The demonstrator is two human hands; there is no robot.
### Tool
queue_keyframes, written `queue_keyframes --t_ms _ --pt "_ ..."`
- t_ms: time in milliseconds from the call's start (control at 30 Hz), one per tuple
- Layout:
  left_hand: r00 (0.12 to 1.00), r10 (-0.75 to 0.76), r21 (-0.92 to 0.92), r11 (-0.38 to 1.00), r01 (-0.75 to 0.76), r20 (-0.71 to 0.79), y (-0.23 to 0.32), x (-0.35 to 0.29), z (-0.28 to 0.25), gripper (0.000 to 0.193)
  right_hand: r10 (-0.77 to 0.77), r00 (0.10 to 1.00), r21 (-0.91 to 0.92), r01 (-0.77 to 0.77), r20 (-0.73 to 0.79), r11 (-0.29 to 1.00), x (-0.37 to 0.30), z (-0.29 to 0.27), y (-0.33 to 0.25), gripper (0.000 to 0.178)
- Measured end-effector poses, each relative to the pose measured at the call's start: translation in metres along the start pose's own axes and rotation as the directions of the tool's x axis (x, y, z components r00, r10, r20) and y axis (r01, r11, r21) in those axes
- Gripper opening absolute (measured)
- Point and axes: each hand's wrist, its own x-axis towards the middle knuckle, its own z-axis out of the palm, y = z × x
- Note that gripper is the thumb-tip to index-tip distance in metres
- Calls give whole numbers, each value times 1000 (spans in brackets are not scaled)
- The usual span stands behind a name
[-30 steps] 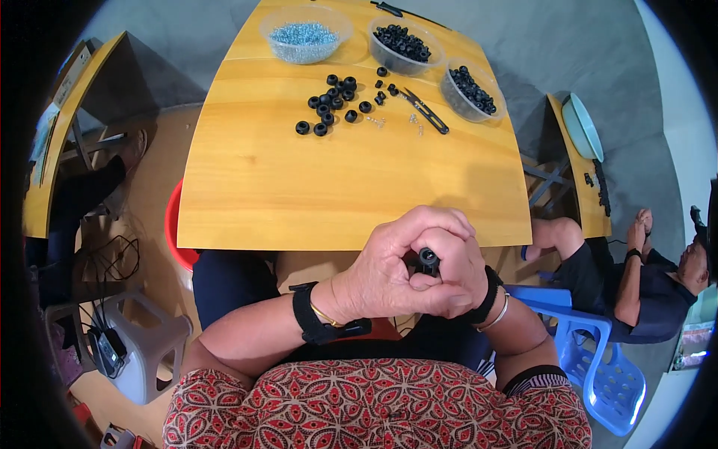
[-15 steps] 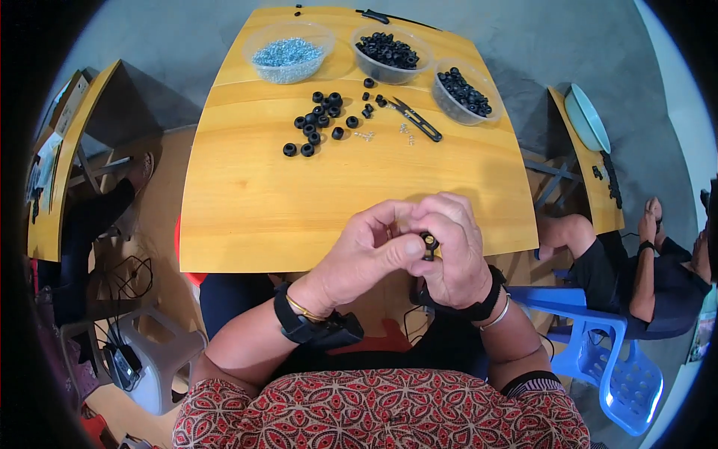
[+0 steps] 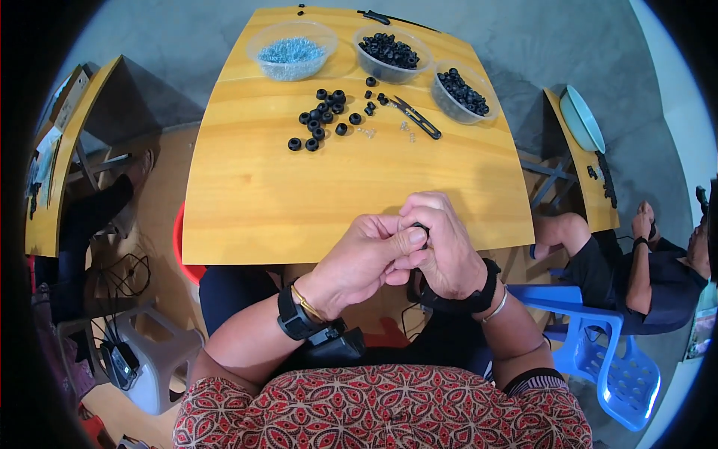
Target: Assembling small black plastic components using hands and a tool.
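Observation:
My left hand (image 3: 357, 253) and my right hand (image 3: 450, 251) meet at the table's near edge, fingers closed round a small black round part (image 3: 422, 230). The left thumb presses against it; most of it is hidden by the fingers. Beyond my hands lies a loose group of black round knob-like pieces (image 3: 318, 133). To their right, smaller black pieces (image 3: 369, 108) and tiny silvery bits (image 3: 407, 132) lie beside black thread snips (image 3: 417, 118).
Along the table's (image 3: 247, 187) far side stand clear bowls, one of small silvery pieces (image 3: 292, 56), two of black parts (image 3: 389, 52) (image 3: 461, 97). A black-handled tool (image 3: 378, 17) lies behind. A blue chair (image 3: 598, 352) and a seated person (image 3: 651, 280) are at right, a grey stool (image 3: 153, 363) at left.
My hands have turned and drawn tighter round the black part. Its brass-coloured centre, seen before, is now covered. The view has shifted slightly.

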Motion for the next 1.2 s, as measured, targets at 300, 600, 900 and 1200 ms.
queue_keyframes --t_ms 300,600,900,1200 --pt "990 50 -33 998 -55 -130 2 -1 13 16 6 999 72 -2 -46 997 1 4 4 37" --pt "845 496 501 689 -524 201 -6 2 20 106 67 993 74 -60 -96 995 -2 1 -17 38" --pt "663 665 558 422 -714 345 -19 10 33 52 -42 992 -25 40 -119 999 -2 -1 -22 26" --pt "572 732 583 297 -757 370 -15 18 38 39 -103 983 232 137 -153 963 5 -3 -13 25"
